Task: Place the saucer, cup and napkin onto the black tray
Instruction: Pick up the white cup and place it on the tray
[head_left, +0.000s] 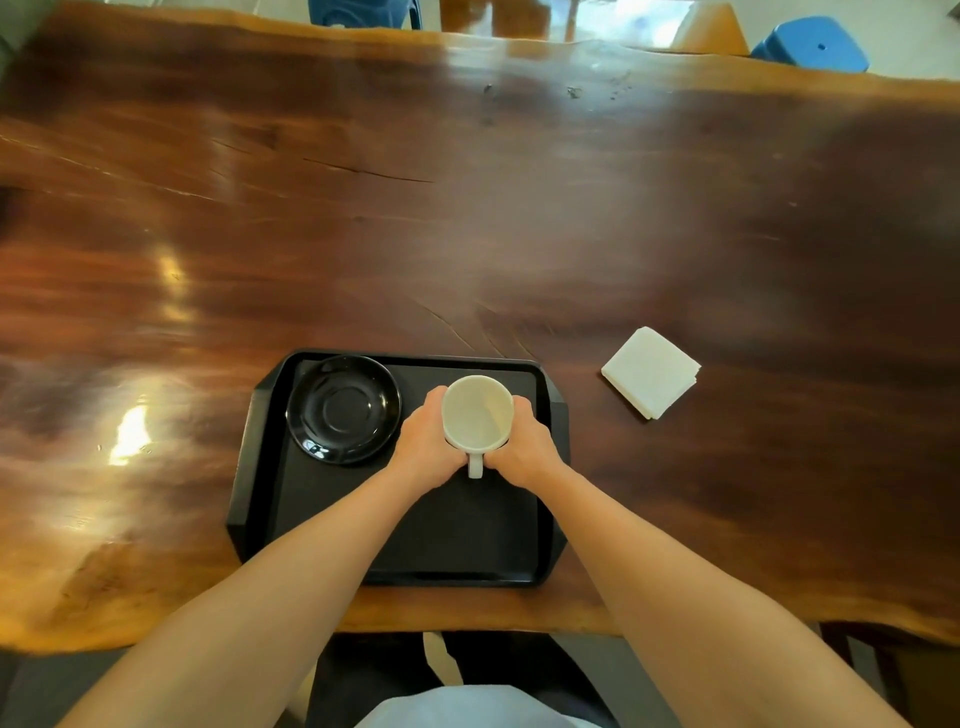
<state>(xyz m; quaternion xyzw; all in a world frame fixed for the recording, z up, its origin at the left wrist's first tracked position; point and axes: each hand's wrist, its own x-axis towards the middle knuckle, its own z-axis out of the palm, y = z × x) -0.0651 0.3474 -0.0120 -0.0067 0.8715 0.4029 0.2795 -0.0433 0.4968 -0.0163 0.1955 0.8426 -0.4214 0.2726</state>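
Note:
The black tray (322, 519) lies on the wooden table near its front edge. A glossy black saucer (343, 409) rests in the tray's far left corner. An empty white cup (477, 413) stands upright over the tray's far right area, its handle pointing toward me. My left hand (423, 449) wraps the cup's left side and my right hand (524, 447) wraps its right side. Whether the cup's base touches the tray is hidden by my hands. A folded white napkin (650, 372) lies on the table to the right of the tray.
The dark wooden table (467, 208) stretches far ahead and to both sides. Blue stools (813, 44) and a wooden chair stand beyond its far edge. The near half of the tray holds nothing.

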